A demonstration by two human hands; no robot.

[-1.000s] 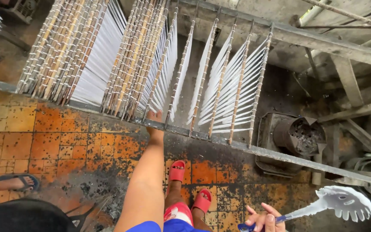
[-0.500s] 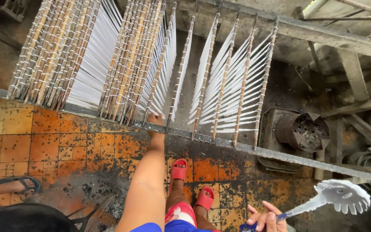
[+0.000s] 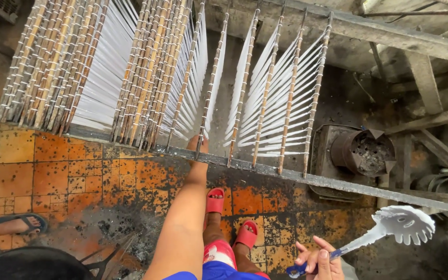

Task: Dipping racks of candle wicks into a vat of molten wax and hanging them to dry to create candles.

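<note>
My left hand (image 3: 198,147) reaches forward and grips the near end of one bamboo rod (image 3: 212,83) hung with white noodle strands, where it rests on the dark metal rail (image 3: 338,182). Many similar rods (image 3: 79,67) with white strands (image 3: 281,98) lie side by side across the rack. My right hand (image 3: 317,259) at the bottom holds a white slotted spoon (image 3: 404,224) by its blue-tipped handle, head pointing right. My feet in red sandals (image 3: 215,200) stand on the tiles below.
Orange, soot-stained floor tiles (image 3: 53,171) lie in front of the rail. A dark metal stove pot with ash (image 3: 364,151) sits at the right. Another person's foot in a blue sandal (image 3: 24,223) shows at the left, above a dark round object (image 3: 27,264).
The view has shifted slightly, so the rack sits further right in the picture. My left hand stays on the rod end and my right hand keeps the spoon.
</note>
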